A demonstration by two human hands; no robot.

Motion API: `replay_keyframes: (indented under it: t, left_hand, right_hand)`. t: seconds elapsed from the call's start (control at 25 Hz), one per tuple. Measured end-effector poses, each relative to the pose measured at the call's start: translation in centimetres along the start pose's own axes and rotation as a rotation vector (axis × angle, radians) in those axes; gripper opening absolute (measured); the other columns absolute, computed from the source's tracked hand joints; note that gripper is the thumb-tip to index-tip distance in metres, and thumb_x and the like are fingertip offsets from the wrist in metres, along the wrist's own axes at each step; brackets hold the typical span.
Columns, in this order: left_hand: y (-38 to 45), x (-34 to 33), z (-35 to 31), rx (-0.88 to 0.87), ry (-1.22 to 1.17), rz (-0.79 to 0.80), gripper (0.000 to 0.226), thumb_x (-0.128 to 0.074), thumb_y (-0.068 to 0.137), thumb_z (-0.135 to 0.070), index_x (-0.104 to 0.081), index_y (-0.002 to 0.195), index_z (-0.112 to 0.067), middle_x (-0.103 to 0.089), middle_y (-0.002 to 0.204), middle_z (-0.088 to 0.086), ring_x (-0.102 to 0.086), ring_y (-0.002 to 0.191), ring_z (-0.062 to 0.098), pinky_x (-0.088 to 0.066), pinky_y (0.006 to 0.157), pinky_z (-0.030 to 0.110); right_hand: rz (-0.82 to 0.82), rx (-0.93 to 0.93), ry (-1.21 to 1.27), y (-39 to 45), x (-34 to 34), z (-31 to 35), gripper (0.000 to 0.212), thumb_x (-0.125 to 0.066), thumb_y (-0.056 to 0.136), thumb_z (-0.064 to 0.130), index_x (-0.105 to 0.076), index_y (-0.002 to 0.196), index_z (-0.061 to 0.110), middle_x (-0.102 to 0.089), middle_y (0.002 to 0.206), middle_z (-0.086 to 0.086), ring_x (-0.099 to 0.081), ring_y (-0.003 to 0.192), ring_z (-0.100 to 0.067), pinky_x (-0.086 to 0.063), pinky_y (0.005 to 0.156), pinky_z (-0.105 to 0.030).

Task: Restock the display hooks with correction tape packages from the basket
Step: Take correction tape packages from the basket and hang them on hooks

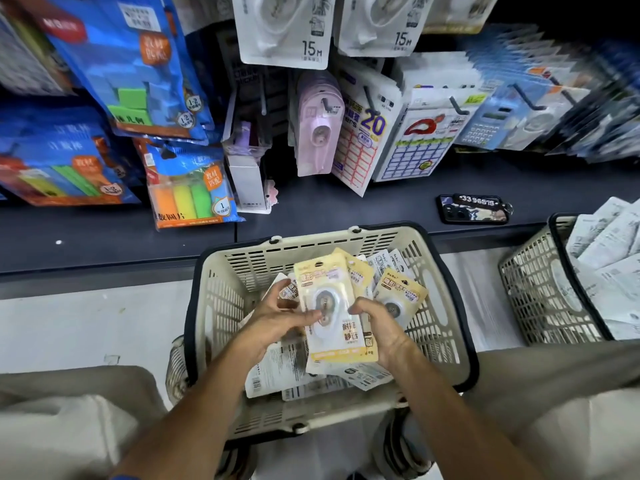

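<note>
Gripping yellow package (334,313), both hands' curled fingers (363,308).

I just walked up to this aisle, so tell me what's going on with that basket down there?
A person is bent over a beige slotted plastic basket on the floor, gathering yellow carded correction tape packages from it. The right hand grips the stack at its edge, while the left hand holds the front one with its fingertips. None has reached the display hooks above yet; more packages lie loose in the basket.

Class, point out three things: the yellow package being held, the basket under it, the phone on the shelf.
yellow package (330,306), head view, clear blister.
basket (221,292), head view, left wall.
phone (472,209), head view, its back.
</note>
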State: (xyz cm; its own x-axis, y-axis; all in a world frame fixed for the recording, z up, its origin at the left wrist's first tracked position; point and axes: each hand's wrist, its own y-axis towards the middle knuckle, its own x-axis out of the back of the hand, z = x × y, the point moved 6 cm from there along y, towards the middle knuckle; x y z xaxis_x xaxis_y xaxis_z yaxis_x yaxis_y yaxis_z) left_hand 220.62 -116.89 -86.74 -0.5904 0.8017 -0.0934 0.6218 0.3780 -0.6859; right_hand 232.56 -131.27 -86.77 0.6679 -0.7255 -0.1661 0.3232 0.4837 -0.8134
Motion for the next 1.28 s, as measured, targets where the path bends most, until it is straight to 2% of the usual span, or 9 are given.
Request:
replay_keyframes:
  t: [0.28,0.48,0.68,0.76,0.84,0.96,1.08,1.16,1.28]
  left_hand:
    - [0.6,-1.3,-0.7,0.020,0.010,0.098,0.045,-0.087,0.061,-0.043,-0.078,0.103,-0.031,-0.080,0.104,0.000,-0.074,0.103,0.024,-0.058,0.093,0.040]
    - [0.9,0.0,-0.4,0.086,-0.131,0.053,0.079,-0.095,0.050,-0.043,-0.071,0.120,-0.016,-0.079,0.107,0.011,-0.076,0.098,0.031,-0.062,0.081,0.045]
    - [1.1,1.6,0.5,0.090,-0.059,-0.106,0.048,-0.093,0.066,-0.022,-0.067,0.107,-0.019,-0.081,0.088,0.003,-0.079,0.080,0.027,-0.063,0.070,0.040]
    - [1.3,2.5,1.0,0.066,-0.075,-0.200,0.042,-0.092,0.069,-0.017,-0.069,0.104,-0.022,-0.081,0.087,0.001,-0.079,0.078,0.025,-0.063,0.068,0.038]
    - [1.5,3.2,1.3,0.055,-0.052,-0.256,0.041,-0.092,0.069,-0.015,-0.068,0.100,-0.025,-0.079,0.087,-0.003,-0.077,0.080,0.022,-0.061,0.073,0.038]
    - [1.7,3.5,1.7,0.045,0.008,-0.304,0.038,-0.092,0.071,-0.016,-0.065,0.096,-0.026,-0.075,0.090,-0.005,-0.072,0.083,0.018,-0.057,0.072,0.034]
    - [1.5,3.3,2.3,0.086,0.067,-0.277,0.036,-0.086,0.078,-0.022,-0.069,0.109,-0.017,-0.075,0.097,0.002,-0.068,0.088,0.019,-0.049,0.070,0.031]
    - [1.2,2.5,2.1,0.102,0.128,-0.190,0.046,-0.084,0.076,-0.026,-0.067,0.118,-0.019,-0.070,0.113,0.005,-0.064,0.101,0.023,-0.049,0.080,0.035]
    - [0.6,1.5,1.1,0.084,0.097,-0.076,0.051,-0.074,0.060,-0.025,-0.072,0.111,-0.020,-0.074,0.111,0.012,-0.071,0.100,0.034,-0.057,0.090,0.050]
  right_hand:
    - [-0.175,0.184,-0.094,0.0,-2.5,0.9,0.096,-0.067,0.079,0.069,-0.022,0.158,0.037,-0.037,0.157,0.007,-0.038,0.141,-0.019,-0.039,0.109,-0.045]
    - [0.218,0.225,-0.110,1.2,-3.1,0.6,0.041,-0.055,0.097,0.048,-0.062,0.134,0.031,-0.071,0.127,-0.001,-0.066,0.120,-0.022,-0.044,0.108,-0.045]
    - [-0.646,0.354,-0.769,0.6,5.5,4.4,0.052,-0.065,0.096,0.026,-0.041,0.140,0.016,-0.048,0.143,-0.015,-0.064,0.101,-0.027,-0.059,0.086,-0.039]
    - [-0.675,0.266,-1.102,0.2,7.7,5.1,0.064,-0.071,0.090,0.014,-0.036,0.143,0.011,-0.048,0.139,-0.013,-0.067,0.098,-0.030,-0.058,0.081,-0.038]
    - [-0.706,0.195,-1.280,-0.5,8.2,6.1,0.036,-0.061,0.097,0.014,-0.053,0.131,0.009,-0.065,0.116,-0.008,-0.070,0.092,-0.025,-0.059,0.080,-0.036]
    - [-0.583,0.388,-1.363,-1.7,5.9,11.1,0.014,-0.059,0.096,0.012,-0.073,0.098,0.015,-0.073,0.087,-0.005,-0.072,0.079,-0.022,-0.060,0.071,-0.034]
    - [-0.101,0.425,-1.283,-3.6,2.1,16.9,0.011,-0.075,0.085,0.023,-0.076,0.078,0.031,-0.076,0.077,0.009,-0.072,0.072,-0.007,-0.053,0.062,-0.029]
    - [0.132,0.311,-1.391,-4.5,-0.5,16.6,0.010,-0.076,0.087,0.031,-0.076,0.080,0.037,-0.074,0.074,0.021,-0.066,0.064,0.006,-0.046,0.058,-0.022]
    - [0.146,0.318,-1.315,-2.6,-2.8,12.9,0.013,-0.073,0.091,0.025,-0.077,0.101,0.018,-0.077,0.097,0.003,-0.069,0.089,-0.014,-0.050,0.070,-0.030]
